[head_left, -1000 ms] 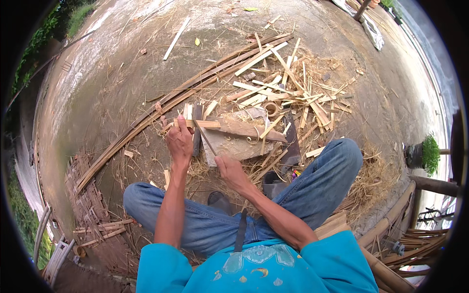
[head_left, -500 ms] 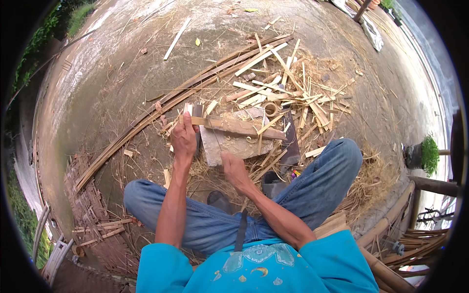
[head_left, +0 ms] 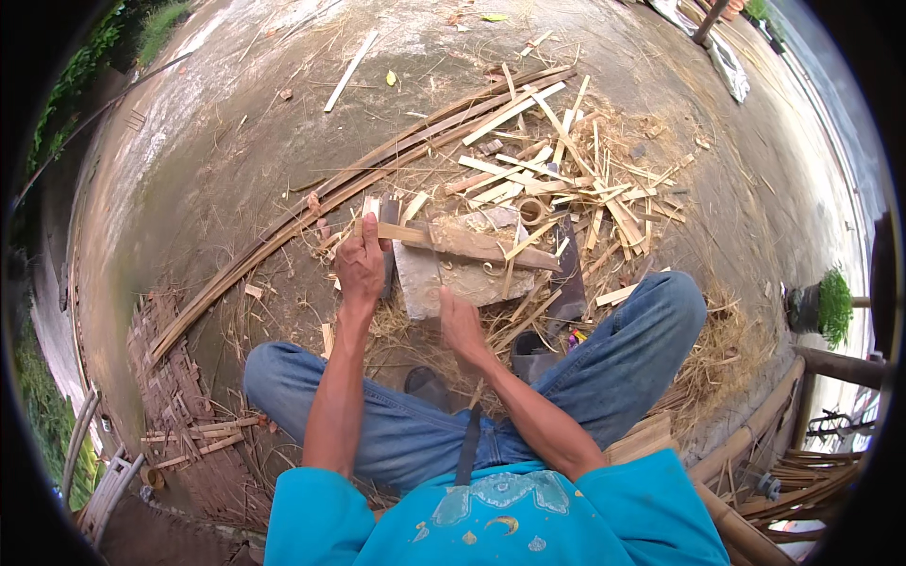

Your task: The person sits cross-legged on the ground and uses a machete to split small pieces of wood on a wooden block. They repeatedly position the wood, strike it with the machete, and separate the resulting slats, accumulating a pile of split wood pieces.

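My left hand [head_left: 360, 269] is closed on a pale bamboo strip [head_left: 404, 233], thumb on top. The strip's right part meets a brown wooden piece [head_left: 495, 248] lying across a grey stone block [head_left: 420, 288]. In front of the block my right fist [head_left: 460, 324] grips a knife. Its thin blade [head_left: 436, 259] is blurred and reaches up to the strip; the handle inside the fist is hidden. A dark strap-like piece [head_left: 467, 448] with a tan end lies over my lap; whether it joins the knife cannot be made out.
A heap of pale bamboo strips [head_left: 547, 174] and shavings lies beyond the block. Long brown bamboo splits [head_left: 377, 156] curve along the left. A dark flat piece [head_left: 568, 283] leans right of the block. My bent knees [head_left: 651, 316] flank the work; a potted plant [head_left: 830, 307] stands far right.
My right fist and the knife blade have shifted slightly up and to the right along the strip. My left hand keeps its hold. The whole view has shifted a little.
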Action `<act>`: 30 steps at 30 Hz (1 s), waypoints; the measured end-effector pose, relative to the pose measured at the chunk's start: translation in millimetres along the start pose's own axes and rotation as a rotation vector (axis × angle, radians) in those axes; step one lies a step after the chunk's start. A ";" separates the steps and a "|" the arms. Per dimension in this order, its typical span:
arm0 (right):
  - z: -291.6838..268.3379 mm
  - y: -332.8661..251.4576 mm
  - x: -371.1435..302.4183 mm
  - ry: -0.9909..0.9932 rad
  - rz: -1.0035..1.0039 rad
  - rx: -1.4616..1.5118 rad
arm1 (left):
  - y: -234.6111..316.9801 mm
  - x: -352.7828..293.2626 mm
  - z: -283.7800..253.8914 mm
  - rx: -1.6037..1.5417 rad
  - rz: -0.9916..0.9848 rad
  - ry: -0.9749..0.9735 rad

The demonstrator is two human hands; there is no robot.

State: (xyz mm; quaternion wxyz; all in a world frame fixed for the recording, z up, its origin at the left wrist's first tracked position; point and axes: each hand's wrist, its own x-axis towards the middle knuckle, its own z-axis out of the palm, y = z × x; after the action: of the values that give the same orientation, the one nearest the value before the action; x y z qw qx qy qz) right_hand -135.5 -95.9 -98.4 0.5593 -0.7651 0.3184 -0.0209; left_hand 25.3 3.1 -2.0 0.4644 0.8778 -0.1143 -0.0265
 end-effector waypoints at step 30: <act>-115.6 -89.0 61.9 -0.142 -0.481 -0.168 | 25.5 -11.3 2.0 -0.961 -0.485 -0.485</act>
State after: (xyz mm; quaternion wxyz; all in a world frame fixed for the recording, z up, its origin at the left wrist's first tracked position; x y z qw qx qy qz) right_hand -89.7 -209.6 2.0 0.4939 -0.8619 0.0881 -0.0729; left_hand 9.5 -9.8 17.2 0.7514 0.5389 0.0115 -0.3807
